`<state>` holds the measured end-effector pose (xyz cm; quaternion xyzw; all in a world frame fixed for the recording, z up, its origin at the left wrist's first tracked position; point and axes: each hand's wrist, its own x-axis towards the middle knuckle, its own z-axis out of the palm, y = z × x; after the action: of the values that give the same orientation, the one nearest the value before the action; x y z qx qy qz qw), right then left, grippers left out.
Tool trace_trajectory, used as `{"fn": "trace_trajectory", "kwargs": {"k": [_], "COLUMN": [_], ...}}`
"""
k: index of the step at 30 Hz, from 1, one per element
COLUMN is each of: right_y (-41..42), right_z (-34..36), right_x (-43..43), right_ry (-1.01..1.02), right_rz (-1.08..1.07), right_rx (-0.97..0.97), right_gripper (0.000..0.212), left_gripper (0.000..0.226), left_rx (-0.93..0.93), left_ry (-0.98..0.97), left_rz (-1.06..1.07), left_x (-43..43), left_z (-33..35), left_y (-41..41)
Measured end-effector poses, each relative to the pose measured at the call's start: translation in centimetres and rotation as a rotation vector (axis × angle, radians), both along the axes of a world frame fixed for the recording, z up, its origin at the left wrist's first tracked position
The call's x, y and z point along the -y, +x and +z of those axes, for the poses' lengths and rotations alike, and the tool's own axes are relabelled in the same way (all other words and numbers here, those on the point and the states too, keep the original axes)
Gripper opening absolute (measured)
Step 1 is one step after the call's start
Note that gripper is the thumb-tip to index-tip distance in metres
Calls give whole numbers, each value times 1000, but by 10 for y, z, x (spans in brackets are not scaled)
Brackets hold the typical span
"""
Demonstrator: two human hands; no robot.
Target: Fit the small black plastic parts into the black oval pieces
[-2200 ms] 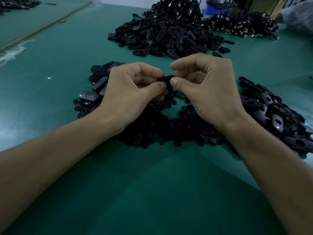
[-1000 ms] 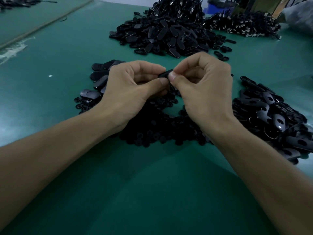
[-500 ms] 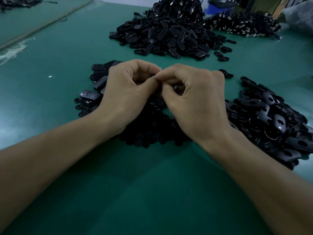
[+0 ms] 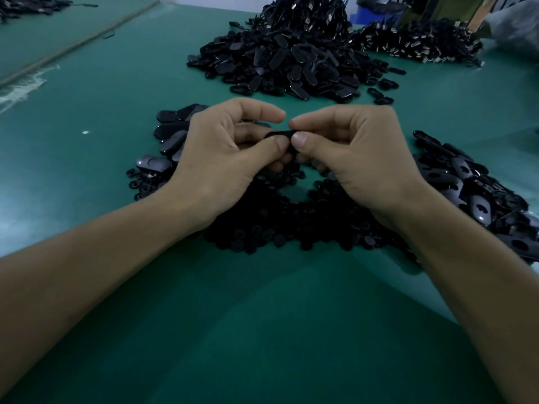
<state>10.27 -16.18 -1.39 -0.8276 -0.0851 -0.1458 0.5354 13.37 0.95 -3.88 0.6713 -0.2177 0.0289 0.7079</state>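
Above the low heap of small black plastic parts (image 4: 277,225), which lies on the green table (image 4: 262,330), both hands meet with their fingers curled in. The left hand (image 4: 221,158) pinches one end of a black oval piece (image 4: 278,134) between thumb and forefinger, and the right hand (image 4: 358,158) pinches the other end the same way, so the two thumb tips sit almost touching on top of it. The remaining fingers of each hand are folded under the piece, and both wrists rest on or just over the heap. Whether a small part is already seated in the held oval cannot be told, as the thumbs cover its face. Just left of the heap, partly behind the left hand, lies a short cluster of smooth oval pieces (image 4: 172,135). To the right of the heap, touching its edge, spreads a pile of oval pieces with holes (image 4: 478,188). Beyond the heap, well apart from it, rises a big mound of black pieces (image 4: 288,59), and farther right of that mound sits another dark spread of parts (image 4: 417,42).
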Motion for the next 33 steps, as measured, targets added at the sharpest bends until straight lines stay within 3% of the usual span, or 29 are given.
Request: {"fn": "trace_trajectory", "kwargs": {"k": [9,18,27,33], "right_y": [1,5,4,6], "right_z": [1,4,5,3], "right_x": [4,2,6,8], "right_ry": [22,-153,-95,-136], "right_rz": [27,-43,85,36], "right_rx": [-51,-43,-66,-30], "right_gripper": [13,8,14,20], "left_gripper": [16,15,19,20], "left_rx": [-39,-16,99,194], "left_ry": [-10,62,143,188], "left_rz": [42,62,85,135], "left_x": [0,-3,-6,-11], "left_z": [-1,1,5,3], "left_y": [1,3,4,9]}}
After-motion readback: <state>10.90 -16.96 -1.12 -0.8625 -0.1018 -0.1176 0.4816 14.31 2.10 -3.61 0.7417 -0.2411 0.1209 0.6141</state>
